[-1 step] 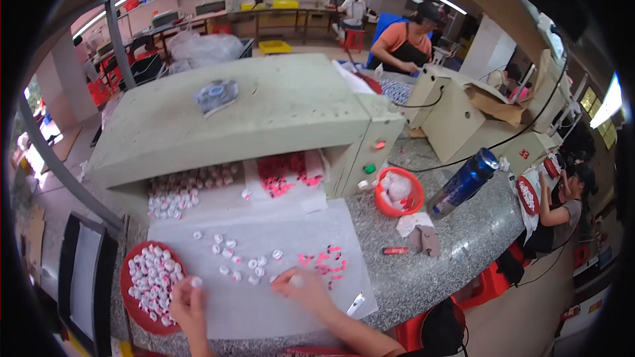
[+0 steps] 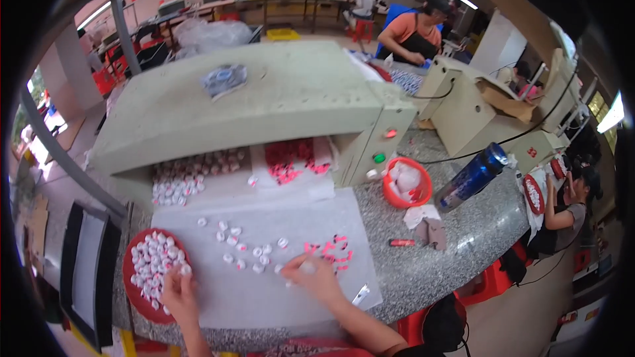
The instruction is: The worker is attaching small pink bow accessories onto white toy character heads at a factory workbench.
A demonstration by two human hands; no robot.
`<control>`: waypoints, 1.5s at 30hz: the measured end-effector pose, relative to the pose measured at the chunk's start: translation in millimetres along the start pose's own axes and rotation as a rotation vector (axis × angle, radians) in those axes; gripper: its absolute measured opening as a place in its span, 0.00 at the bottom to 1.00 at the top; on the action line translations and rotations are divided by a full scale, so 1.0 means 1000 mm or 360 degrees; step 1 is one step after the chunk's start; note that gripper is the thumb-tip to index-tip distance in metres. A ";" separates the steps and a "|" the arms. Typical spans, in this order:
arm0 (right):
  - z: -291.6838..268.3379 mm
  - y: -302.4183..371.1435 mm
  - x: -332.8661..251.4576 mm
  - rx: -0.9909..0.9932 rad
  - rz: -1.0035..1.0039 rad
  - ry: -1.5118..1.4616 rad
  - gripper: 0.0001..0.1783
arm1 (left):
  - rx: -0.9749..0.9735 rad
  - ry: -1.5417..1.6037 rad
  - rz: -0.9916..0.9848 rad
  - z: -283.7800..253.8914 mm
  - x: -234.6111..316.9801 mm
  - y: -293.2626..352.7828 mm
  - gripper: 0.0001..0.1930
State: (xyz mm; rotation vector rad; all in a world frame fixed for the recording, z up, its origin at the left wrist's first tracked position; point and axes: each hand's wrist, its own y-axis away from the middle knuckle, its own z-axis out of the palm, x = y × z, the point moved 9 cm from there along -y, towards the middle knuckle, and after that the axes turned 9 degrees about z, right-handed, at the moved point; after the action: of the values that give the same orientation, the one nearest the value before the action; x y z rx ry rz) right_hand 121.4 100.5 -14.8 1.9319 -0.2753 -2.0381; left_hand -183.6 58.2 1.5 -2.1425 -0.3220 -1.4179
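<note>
left hand (image 2: 177,289): dipping into the red tray (image 2: 134,291) at 7 o'clock, grip can't tell
right hand (image 2: 316,276): pinching one white piece (image 2: 306,266)
done: small pink pile (image 2: 329,251) at 5 o'clock
left: tray looks mostly full, loose white ones (image 2: 248,248) on the sheet

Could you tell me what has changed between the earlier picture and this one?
Nothing has visibly changed. The left hand rests at the rim of the red tray of white pieces, and the right hand holds a small white piece over the white sheet, as before.
</note>
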 end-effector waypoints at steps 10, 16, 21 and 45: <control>-0.038 -0.013 -0.007 0.0275 -0.0151 -0.0152 0.11 | -0.0918 -0.0354 0.0673 0.149 0.064 0.075 0.11; -0.047 0.009 -0.009 0.0297 -0.0334 -0.0212 0.14 | -0.1241 -0.0235 0.0784 0.175 0.059 0.091 0.12; -0.021 0.026 -0.027 0.0032 -0.0293 -0.0350 0.15 | -0.1017 0.1680 -0.1141 0.165 0.041 0.086 0.17; -0.026 0.060 -0.059 0.0203 -0.0600 -0.0219 0.14 | -0.0674 0.1180 -0.0444 0.144 0.081 0.052 0.15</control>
State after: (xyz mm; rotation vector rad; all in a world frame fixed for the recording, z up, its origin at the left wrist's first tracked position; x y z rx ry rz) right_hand 155.3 67.8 59.4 2.0470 -0.0763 -2.4526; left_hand -13.6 87.6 16.3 -1.7255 -0.0291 -2.4939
